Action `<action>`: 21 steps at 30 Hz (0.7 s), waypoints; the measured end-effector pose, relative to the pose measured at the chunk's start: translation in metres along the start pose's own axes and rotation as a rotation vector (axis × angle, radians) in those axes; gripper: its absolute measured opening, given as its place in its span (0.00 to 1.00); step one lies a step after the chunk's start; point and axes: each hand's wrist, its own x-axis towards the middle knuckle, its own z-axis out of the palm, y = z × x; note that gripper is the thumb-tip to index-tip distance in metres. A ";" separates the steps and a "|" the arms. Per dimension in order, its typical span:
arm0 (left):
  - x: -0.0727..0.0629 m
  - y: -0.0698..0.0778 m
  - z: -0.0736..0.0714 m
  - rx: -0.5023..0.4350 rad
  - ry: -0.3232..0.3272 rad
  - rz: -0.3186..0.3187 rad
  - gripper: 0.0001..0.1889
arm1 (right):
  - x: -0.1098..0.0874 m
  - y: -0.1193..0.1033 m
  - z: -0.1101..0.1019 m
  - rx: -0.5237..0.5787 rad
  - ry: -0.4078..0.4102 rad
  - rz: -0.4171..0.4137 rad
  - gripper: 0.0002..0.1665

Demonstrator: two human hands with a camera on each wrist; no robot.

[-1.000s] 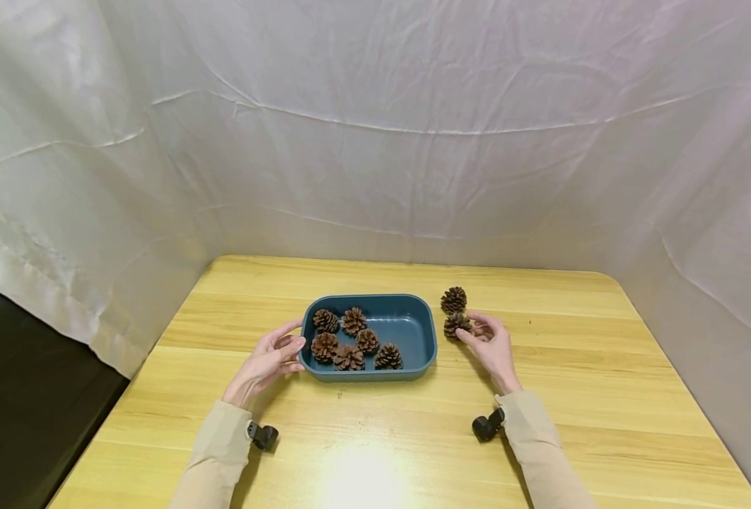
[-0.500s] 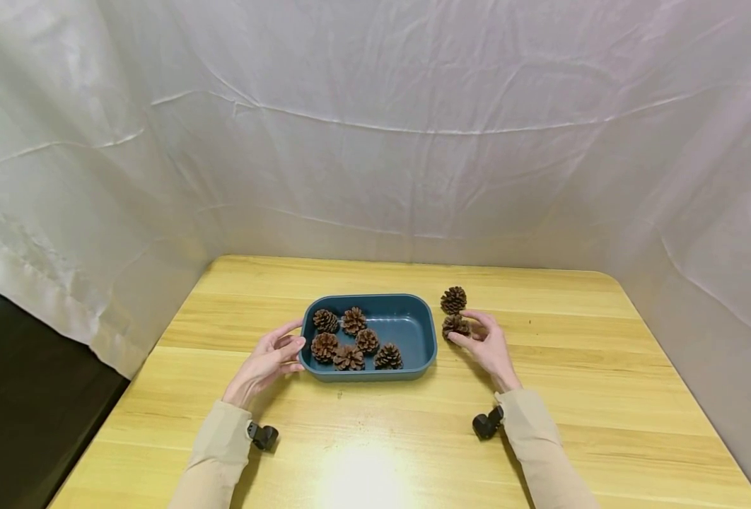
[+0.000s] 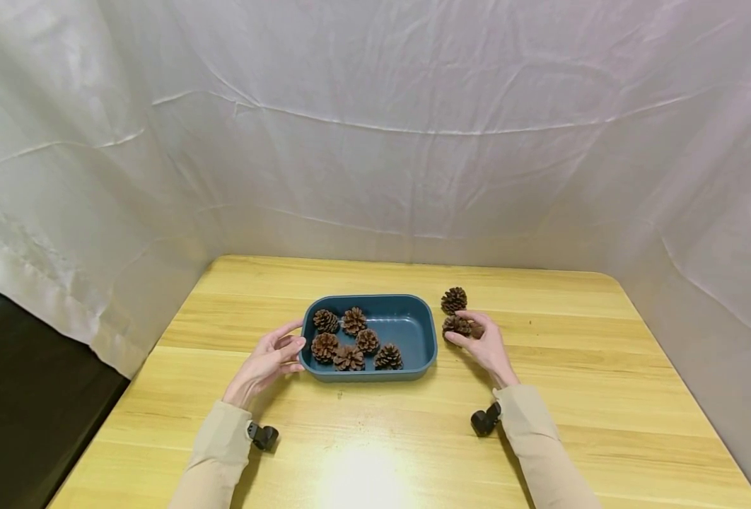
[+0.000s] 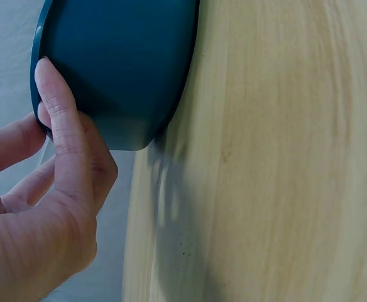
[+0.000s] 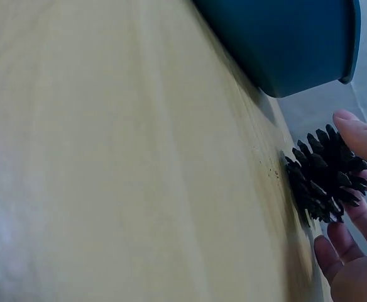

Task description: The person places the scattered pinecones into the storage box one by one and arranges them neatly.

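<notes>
A dark blue rectangular box [image 3: 414, 339] stands on the table, with several brown pine cones [image 3: 348, 358] in its left and middle part. My left hand [image 3: 267, 364] holds the box's left end, its thumb at the rim; the left wrist view shows fingers [image 4: 64, 126] against the box wall [image 4: 120, 69]. To the right of the box, my right hand [image 3: 488, 348] has thumb and fingers around a pine cone [image 3: 455, 326]. In the right wrist view this pine cone [image 5: 325, 173] sits low at the table surface, between thumb and fingers.
One more pine cone [image 3: 454, 300] lies just behind the one at my right hand. The wooden table [image 3: 604, 396] has its far edge against pale hanging cloth [image 3: 375, 141]. Something dark [image 3: 25, 396] stands left of the table.
My right hand has shifted slightly left around the pine cone, its thumb moving toward the cone's near left side. The left hand and the box stay where they were.
</notes>
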 end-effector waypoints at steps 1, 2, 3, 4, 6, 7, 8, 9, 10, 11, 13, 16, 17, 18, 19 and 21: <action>0.000 0.000 0.000 -0.001 -0.001 0.001 0.33 | 0.000 0.000 0.000 -0.002 0.003 0.006 0.32; 0.000 0.000 0.000 -0.003 -0.002 0.002 0.33 | 0.001 0.000 0.001 -0.007 0.006 0.010 0.31; 0.000 0.000 0.000 -0.003 -0.003 0.003 0.33 | 0.001 0.000 0.001 -0.011 0.009 0.014 0.31; 0.000 0.000 0.000 -0.004 -0.003 0.005 0.33 | 0.001 0.000 0.002 -0.014 0.012 0.019 0.31; 0.000 0.000 0.000 -0.004 -0.002 0.008 0.33 | 0.002 0.000 0.002 -0.021 0.015 0.026 0.31; 0.000 0.000 0.000 -0.004 -0.002 0.009 0.33 | 0.002 -0.001 0.002 -0.023 0.016 0.028 0.31; 0.000 0.000 0.000 -0.003 -0.003 0.010 0.33 | 0.002 -0.001 0.002 -0.025 0.018 0.030 0.31; 0.000 -0.001 0.000 -0.003 -0.003 0.011 0.33 | 0.002 -0.002 0.002 -0.026 0.019 0.032 0.31; 0.000 -0.001 0.000 -0.003 -0.002 0.011 0.33 | 0.003 -0.002 0.002 -0.029 0.020 0.033 0.31; 0.000 -0.001 0.000 -0.004 -0.003 0.011 0.34 | 0.003 -0.002 0.002 -0.031 0.021 0.032 0.31; 0.000 -0.001 0.000 -0.004 -0.003 0.011 0.34 | 0.003 -0.003 0.002 -0.031 0.024 0.033 0.30; 0.000 -0.001 0.000 -0.004 -0.002 0.011 0.34 | 0.003 -0.003 0.002 -0.026 0.024 0.032 0.28; 0.000 -0.001 0.000 -0.003 -0.002 0.012 0.34 | 0.003 -0.003 0.002 -0.022 0.023 0.032 0.28; 0.000 -0.001 0.000 -0.002 -0.002 0.012 0.34 | 0.003 -0.003 0.002 -0.020 0.022 0.032 0.28; 0.000 -0.001 0.000 -0.002 -0.003 0.013 0.34 | 0.003 -0.002 0.002 -0.017 0.021 0.031 0.28; 0.000 -0.001 0.000 -0.003 -0.005 0.012 0.34 | 0.003 -0.002 0.002 -0.011 0.020 0.030 0.28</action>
